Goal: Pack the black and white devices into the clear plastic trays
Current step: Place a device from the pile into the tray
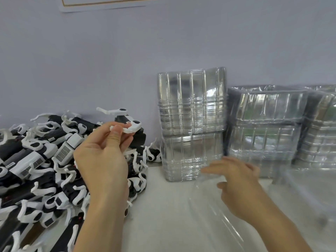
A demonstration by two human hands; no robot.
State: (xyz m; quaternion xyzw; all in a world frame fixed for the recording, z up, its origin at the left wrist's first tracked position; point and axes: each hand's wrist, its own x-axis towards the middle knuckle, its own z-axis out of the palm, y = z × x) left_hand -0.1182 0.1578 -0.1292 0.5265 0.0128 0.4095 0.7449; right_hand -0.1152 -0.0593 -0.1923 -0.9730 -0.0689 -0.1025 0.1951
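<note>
- Spreading across the table [163,224] to the left of the tall tray stack [192,124], the heap of black and white devices [36,170] lies loose and tangled, piled within easy reach of the left hand, probably so that pieces can be drawn one at a time.
- Standing against the wall, the tall tray stack holds nested clear plastic trays on end; further tray stacks [263,133] stand just to its right, likely kept upright to save table room and let a single tray be peeled off.
- A loose clear tray [300,197] seems to lie in front of and to the right of the tall stack, blurred; whether it holds any device I cannot tell.
- The right hand [236,180], blurred by motion, reaches toward the foot of the tall stack with fingers loosely spread, holding nothing that I can make out; it looks set to fetch or steady a tray.
- The left hand [101,157], raised left of the tall stack above the heap, pinches one device's white clip [131,127] between thumb and fingertips, apparently lifted free for packing.
</note>
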